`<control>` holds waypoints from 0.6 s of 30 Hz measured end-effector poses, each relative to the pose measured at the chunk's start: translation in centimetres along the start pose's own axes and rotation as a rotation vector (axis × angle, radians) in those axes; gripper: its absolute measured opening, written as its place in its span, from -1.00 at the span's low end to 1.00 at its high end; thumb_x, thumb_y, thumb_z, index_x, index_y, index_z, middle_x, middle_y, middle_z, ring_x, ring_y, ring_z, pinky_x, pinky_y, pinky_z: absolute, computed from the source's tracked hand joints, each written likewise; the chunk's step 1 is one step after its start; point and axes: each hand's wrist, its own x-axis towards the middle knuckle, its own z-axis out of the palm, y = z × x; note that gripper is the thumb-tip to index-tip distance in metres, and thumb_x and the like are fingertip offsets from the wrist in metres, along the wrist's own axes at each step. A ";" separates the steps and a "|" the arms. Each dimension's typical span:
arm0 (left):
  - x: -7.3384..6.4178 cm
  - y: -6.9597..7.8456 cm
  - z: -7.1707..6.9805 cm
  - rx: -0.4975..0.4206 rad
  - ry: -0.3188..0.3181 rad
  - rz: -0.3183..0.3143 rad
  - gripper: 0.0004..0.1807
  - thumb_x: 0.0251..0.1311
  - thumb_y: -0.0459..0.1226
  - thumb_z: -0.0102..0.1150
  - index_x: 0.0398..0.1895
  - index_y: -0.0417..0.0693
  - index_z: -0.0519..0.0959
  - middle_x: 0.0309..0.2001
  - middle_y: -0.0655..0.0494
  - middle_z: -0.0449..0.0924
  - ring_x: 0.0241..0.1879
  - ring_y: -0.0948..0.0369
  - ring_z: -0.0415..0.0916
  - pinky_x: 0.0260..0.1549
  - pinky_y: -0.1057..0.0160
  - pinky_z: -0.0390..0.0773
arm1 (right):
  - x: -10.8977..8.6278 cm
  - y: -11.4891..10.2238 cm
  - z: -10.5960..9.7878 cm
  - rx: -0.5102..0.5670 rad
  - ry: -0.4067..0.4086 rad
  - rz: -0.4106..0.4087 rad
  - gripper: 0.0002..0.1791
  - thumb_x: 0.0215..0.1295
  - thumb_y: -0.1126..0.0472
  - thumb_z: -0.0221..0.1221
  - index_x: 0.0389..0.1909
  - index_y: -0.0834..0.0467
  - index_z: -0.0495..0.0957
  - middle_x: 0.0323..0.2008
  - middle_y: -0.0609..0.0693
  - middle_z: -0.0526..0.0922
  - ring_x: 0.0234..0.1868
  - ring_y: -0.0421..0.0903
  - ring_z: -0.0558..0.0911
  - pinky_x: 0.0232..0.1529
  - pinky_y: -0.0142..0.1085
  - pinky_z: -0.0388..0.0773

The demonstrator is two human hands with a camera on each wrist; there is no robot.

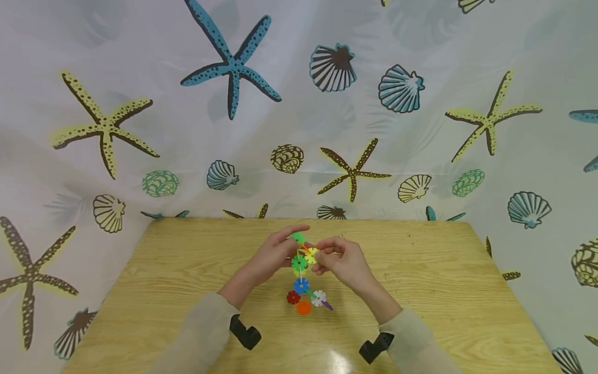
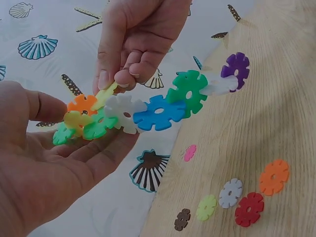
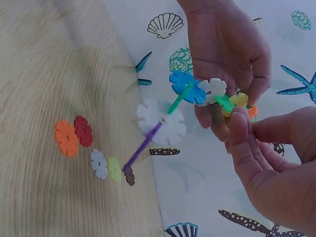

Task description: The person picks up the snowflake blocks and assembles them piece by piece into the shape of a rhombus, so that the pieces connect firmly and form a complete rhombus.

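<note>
A chain of notched flower-shaped plastic discs, with its blue disc [image 2: 159, 112] near the middle, hangs above the table. My left hand [image 1: 271, 254] holds the end with the green and yellow discs, thumb above and fingers underneath. My right hand [image 1: 343, 259] pinches a yellow disc [image 1: 311, 255] between thumb and fingertips; it touches the orange disc [image 2: 82, 105] at that end. From the blue disc the chain runs on through a green disc [image 2: 189, 93] and a white disc [image 3: 160, 121] to a purple disc [image 2: 235, 71]. Fingers partly hide the joints.
On the wooden table [image 1: 420, 311] below lie several loose discs, among them red [image 2: 249, 209], orange [image 2: 274, 177], grey-white [image 2: 230, 193], yellow-green [image 2: 206, 207], brown [image 2: 182, 219] and pink [image 2: 190, 152]. A patterned cloth [image 1: 289, 119] with shells and starfish surrounds the table's back and sides.
</note>
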 end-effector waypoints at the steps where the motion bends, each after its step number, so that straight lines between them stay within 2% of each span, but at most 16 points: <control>1: 0.0 0.1 0.0 0.007 -0.006 0.005 -0.37 0.54 -0.32 -0.15 0.65 -0.01 0.21 0.23 -0.32 0.61 -0.12 0.08 0.71 -0.06 0.12 0.75 | 0.0 -0.1 0.1 0.007 0.004 0.001 -0.72 0.49 0.38 0.22 0.11 0.44 0.58 -0.14 0.40 0.68 -0.40 -0.17 0.79 -0.19 -0.19 0.81; 3: 0.0 0.1 0.1 0.015 -0.025 0.026 -0.38 0.54 -0.34 -0.09 0.64 -0.04 0.20 0.27 -0.38 0.58 -0.13 -0.04 0.76 -0.12 0.10 0.79 | 0.0 -0.2 0.1 0.015 0.007 -0.008 -0.75 0.48 0.40 0.22 0.08 0.46 0.58 -0.16 0.39 0.70 -0.40 -0.18 0.79 -0.19 -0.18 0.82; 7: -0.1 0.1 0.1 0.023 -0.034 0.063 -0.49 0.47 -0.44 0.08 0.45 -0.15 0.36 0.07 -0.40 0.64 -0.16 -0.24 0.77 -0.20 0.09 0.82 | -0.1 -0.4 0.2 -0.007 0.006 -0.034 -0.78 0.48 0.39 0.23 0.04 0.42 0.63 -0.19 0.34 0.74 -0.40 -0.17 0.79 -0.16 -0.09 0.82; 9: -0.1 0.0 0.0 0.047 -0.026 0.078 -0.60 0.43 -0.45 0.14 0.30 -0.23 0.45 -0.05 -0.29 0.67 -0.21 -0.19 0.78 -0.22 0.11 0.82 | -0.1 -0.4 0.1 -0.027 0.004 -0.045 -0.78 0.49 0.36 0.24 0.04 0.40 0.66 -0.20 0.31 0.76 -0.39 -0.12 0.80 -0.15 -0.08 0.82; 11: -0.2 0.0 -0.1 0.073 -0.017 0.076 -0.70 0.39 -0.43 0.20 0.15 -0.25 0.51 -0.15 -0.14 0.67 -0.27 -0.05 0.78 -0.26 0.14 0.81 | -0.2 -0.4 0.0 -0.051 0.000 -0.062 -0.77 0.49 0.35 0.24 0.05 0.39 0.68 -0.21 0.30 0.77 -0.37 -0.05 0.81 -0.16 -0.10 0.81; 13: -0.2 -0.1 -0.3 0.094 -0.021 0.078 -0.74 0.37 -0.41 0.25 0.07 -0.29 0.53 -0.21 -0.08 0.65 -0.30 0.08 0.74 -0.27 0.15 0.80 | -0.2 -0.4 -0.1 -0.073 -0.002 -0.076 -0.76 0.49 0.34 0.24 0.06 0.38 0.68 -0.21 0.30 0.77 -0.35 0.00 0.81 -0.18 -0.12 0.81; 18: -0.1 -0.1 -0.4 0.139 -0.028 0.063 -0.71 0.35 -0.37 0.31 0.10 -0.26 0.62 -0.15 -0.15 0.66 -0.29 0.15 0.70 -0.25 0.13 0.81 | -0.1 -0.4 -0.3 -0.097 -0.001 -0.095 -0.72 0.48 0.34 0.25 0.13 0.37 0.64 -0.18 0.31 0.72 -0.34 0.02 0.82 -0.22 -0.19 0.81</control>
